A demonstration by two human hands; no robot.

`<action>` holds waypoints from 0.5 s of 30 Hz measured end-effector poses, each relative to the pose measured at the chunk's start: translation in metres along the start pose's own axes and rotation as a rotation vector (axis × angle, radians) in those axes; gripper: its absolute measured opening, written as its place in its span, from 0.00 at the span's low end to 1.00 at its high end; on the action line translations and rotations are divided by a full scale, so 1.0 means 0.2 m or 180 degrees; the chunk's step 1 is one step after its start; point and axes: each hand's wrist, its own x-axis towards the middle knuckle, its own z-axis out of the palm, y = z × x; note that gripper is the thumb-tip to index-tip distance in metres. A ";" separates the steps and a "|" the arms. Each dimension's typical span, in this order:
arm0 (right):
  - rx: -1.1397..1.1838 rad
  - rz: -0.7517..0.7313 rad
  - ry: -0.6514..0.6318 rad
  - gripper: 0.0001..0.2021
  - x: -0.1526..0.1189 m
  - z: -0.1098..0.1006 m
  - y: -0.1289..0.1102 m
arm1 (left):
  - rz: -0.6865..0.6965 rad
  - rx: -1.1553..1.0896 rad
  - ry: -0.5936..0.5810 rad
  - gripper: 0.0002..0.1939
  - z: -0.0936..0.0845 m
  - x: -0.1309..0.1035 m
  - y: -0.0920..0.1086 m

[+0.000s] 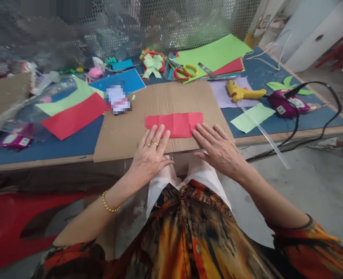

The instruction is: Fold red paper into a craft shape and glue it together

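Note:
A creased strip of red paper (pixel 175 123) lies on a brown cardboard sheet (pixel 122 135) at the table's front edge. Vertical fold lines cross the strip. My left hand (pixel 152 149), with rings on its fingers, rests palm down with its fingertips on the strip's lower left part. On the other side, my right hand (pixel 216 145) lies flat with fingers spread, its fingertips at the strip's right end. Neither hand grips anything.
A yellow glue gun (pixel 244 93), purple device (pixel 288 102) with a black cable and clear stick (pixel 266 133) are at right. Scissors (pixel 184 71) lie on green sheets (pixel 218 50) behind. Red paper (pixel 75 116) and a second purple device (pixel 17 139) are at left.

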 end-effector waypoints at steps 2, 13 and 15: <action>-0.0097 -0.0003 -0.0014 0.34 -0.02 0.03 0.00 | -0.0084 0.0043 -0.0073 0.49 -0.01 0.00 -0.01; -0.0015 0.0281 0.0165 0.33 0.20 -0.10 0.11 | -0.0215 -0.0476 -0.0050 0.37 -0.04 0.07 -0.14; -0.0054 0.0501 -0.0049 0.29 0.32 -0.13 0.15 | -0.0424 -0.0561 0.0042 0.30 -0.08 0.14 -0.22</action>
